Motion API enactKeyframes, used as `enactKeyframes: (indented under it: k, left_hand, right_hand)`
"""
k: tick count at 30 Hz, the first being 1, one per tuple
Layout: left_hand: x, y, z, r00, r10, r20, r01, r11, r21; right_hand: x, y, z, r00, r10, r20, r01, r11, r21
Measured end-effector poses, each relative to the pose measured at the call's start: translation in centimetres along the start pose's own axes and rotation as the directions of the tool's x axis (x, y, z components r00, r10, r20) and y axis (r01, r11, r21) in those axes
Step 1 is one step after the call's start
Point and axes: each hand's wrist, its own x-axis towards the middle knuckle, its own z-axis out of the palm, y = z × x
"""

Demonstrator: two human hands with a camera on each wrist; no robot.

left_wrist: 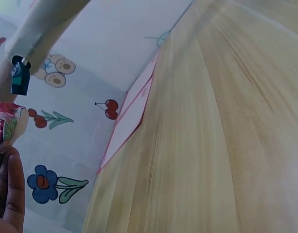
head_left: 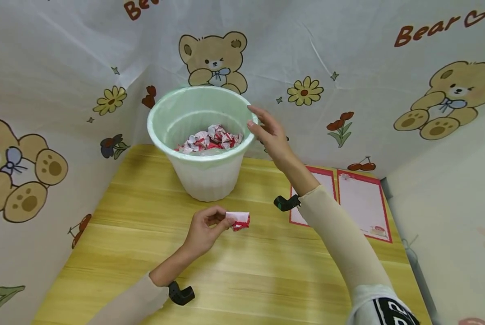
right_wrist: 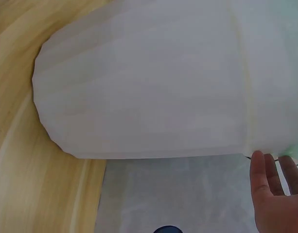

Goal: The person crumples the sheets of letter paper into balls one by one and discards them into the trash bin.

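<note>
My left hand [head_left: 203, 230] pinches a small crumpled piece of red-and-white paper [head_left: 239, 220] between thumb and fingers, above the table in front of the bin. In the left wrist view, the same paper [left_wrist: 8, 125] shows at the left edge, just above the fingers. A pale green plastic bin [head_left: 211, 174] stands upright at the back of the table, with several crumpled red-and-white paper balls [head_left: 210, 139] inside. My right hand [head_left: 272, 135] touches the right side of its rim. Seen from the right wrist, the fingers [right_wrist: 259, 174] reach fairly straight to the bin's wall [right_wrist: 139, 92].
Two flat red-bordered sheets, a right one [head_left: 364, 203] and a left one [head_left: 301, 216] partly behind my right forearm, lie at the table's right back. The wooden table [head_left: 246, 275] meets a bear-patterned cloth wall [head_left: 266, 45] behind the bin.
</note>
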Motion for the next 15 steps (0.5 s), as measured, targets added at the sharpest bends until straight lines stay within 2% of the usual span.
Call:
enactKeyframes:
  k: [8, 15]
  left_hand:
    - [-0.26, -0.08, -0.21, 1.000, -0.007, -0.001, 0.007, 1.000, -0.008]
    - [-0.32, 0.11, -0.44, 1.000, -0.007, -0.007, 0.007, 1.000, -0.001]
  right_hand:
    - [0.06, 0.76, 0.23, 0.999, -0.043, 0.021, 0.042, 0.999, 0.029]
    - [0.05, 1.12, 0.28, 0.999, -0.039, 0.008, 0.039, 0.999, 0.027]
